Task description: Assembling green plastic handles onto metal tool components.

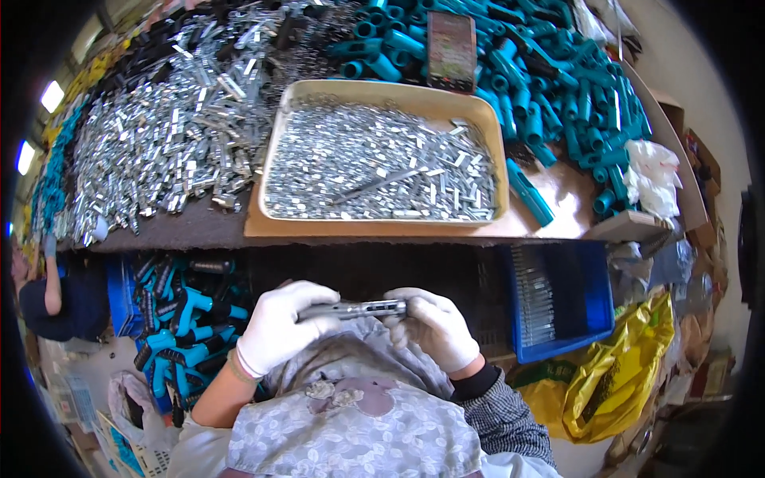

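Both my hands wear white gloves and hold one slim grey metal rod (352,309) level in front of my body, below the table edge. My left hand (279,325) grips its left end. At the rod's right end sits my right hand (435,327), fingers closed around it. Straight ahead on the table stands a tan tray (382,89) filled with small silver metal pieces. A loose heap of similar silver pieces (159,143) lies to the tray's left. Teal plastic handles (550,88) are piled to its right and behind it.
A phone (451,49) lies on the teal pile behind the tray. Under the table, a bin of teal and black handles (187,319) stands at left, a blue crate (558,299) with metal rods at right. Yellow bags (617,374) lie lower right. Another person (56,299) sits far left.
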Available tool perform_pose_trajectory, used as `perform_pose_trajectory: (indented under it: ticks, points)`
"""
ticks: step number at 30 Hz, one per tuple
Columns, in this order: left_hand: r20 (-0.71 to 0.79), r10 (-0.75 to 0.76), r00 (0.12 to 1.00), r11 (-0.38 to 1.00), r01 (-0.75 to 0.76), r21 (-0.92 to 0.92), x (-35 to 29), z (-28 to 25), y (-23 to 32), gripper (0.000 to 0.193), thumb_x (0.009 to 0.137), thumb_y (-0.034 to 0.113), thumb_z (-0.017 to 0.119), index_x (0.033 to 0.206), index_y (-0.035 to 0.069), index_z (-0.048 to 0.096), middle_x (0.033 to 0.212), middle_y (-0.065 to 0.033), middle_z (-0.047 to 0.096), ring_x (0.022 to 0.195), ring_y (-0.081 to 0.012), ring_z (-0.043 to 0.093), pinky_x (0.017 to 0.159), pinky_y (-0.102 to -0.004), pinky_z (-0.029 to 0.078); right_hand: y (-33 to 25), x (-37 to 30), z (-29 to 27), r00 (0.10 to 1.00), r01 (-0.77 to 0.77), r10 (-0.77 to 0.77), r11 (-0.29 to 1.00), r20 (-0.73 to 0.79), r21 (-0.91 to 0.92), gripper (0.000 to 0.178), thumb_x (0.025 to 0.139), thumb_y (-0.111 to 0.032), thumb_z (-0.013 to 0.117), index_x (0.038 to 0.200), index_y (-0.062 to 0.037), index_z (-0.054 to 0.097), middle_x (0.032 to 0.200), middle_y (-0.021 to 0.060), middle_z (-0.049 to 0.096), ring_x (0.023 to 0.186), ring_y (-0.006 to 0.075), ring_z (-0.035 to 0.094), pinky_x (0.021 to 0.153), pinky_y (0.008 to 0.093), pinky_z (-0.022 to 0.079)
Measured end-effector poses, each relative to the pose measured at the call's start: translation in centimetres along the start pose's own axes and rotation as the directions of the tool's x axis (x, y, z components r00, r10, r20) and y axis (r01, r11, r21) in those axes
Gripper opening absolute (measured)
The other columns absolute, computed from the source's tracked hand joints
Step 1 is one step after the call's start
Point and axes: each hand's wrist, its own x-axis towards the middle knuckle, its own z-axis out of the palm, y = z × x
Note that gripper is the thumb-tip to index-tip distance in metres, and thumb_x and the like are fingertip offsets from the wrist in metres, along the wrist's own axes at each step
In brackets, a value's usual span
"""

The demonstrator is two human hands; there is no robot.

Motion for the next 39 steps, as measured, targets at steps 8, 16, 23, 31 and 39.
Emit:
perform_pose_trajectory:
  ticks: [8, 16, 23, 31, 39]
  points:
    - [0.204, 0.192, 0.960, 0.978, -0.205, 0.040, 0.3, 4.1, -0.1, 0.032, 0.073, 0.021, 0.083, 0.101, 0.009, 0.075, 0.081, -0.0096, 0.069, 0.069, -0.0272, 0.068, 0.064, -0.0345, 0.053, 0.9, -2.5, -1.9, 0.993, -0.100, 0.115, 0.922, 0.016, -0.373, 0.036, 0.104, -0.021, 0.052, 0.131, 0.0021, 0.057, 0.107, 0.0106, 0.067, 0.088, 0.0176, 0.068, 0.078, 0.0304, 0.057]
    - [0.069, -0.307, 0.949, 0.896, 0.313, -0.316, -0.8, 5.6, -1.3, 0.028, 0.081, 0.005, 0.067, 0.106, -0.008, 0.067, 0.088, -0.0099, 0.071, 0.078, -0.0143, 0.066, 0.069, -0.0280, 0.052, -8.1, -9.1, -23.0, 0.594, -0.439, -0.791, -0.166, -0.146, -0.883, 0.007, 0.083, -0.009, 0.065, 0.086, -0.0073, 0.071, 0.084, 0.0155, 0.070, 0.081, 0.0362, 0.067, 0.072, 0.0421, 0.054]
    - [0.151, -0.471, 0.869, 0.663, 0.461, -0.590, -1.5, 6.6, -1.3, 0.032, 0.090, 0.011, 0.062, 0.117, -0.006, 0.061, 0.084, -0.0069, 0.066, 0.065, -0.0064, 0.058, 0.057, -0.0195, 0.045, -6.8, -10.4, -29.4, 0.842, -0.467, -0.511, -0.530, -0.173, -0.707, 0.014, 0.072, -0.014, 0.068, 0.085, -0.0094, 0.070, 0.092, 0.0152, 0.065, 0.091, 0.0387, 0.063, 0.078, 0.0483, 0.053]
    - [0.161, -0.476, 0.864, 0.586, 0.449, -0.675, -1.6, 7.9, -1.1, 0.040, 0.096, 0.018, 0.061, 0.127, -0.006, 0.057, 0.083, -0.0060, 0.064, 0.063, -0.0062, 0.056, 0.056, -0.0188, 0.046, -6.9, -9.2, -27.6, 0.853, -0.470, -0.504, -0.623, -0.139, -0.626, 0.016, 0.078, -0.007, 0.061, 0.091, -0.0060, 0.070, 0.093, 0.0149, 0.066, 0.094, 0.0353, 0.063, 0.080, 0.0447, 0.053]
    - [0.112, -0.478, 0.871, 0.614, 0.423, -0.667, -1.6, 7.3, -0.7, 0.038, 0.096, 0.013, 0.057, 0.129, -0.005, 0.058, 0.082, -0.0045, 0.064, 0.062, -0.0053, 0.055, 0.055, -0.0182, 0.044, -9.1, -9.8, -26.9, 0.829, -0.548, -0.475, -0.581, -0.296, -0.602, 0.018, 0.075, -0.018, 0.068, 0.089, -0.0071, 0.069, 0.090, 0.0192, 0.070, 0.085, 0.0380, 0.068, 0.074, 0.0491, 0.055]
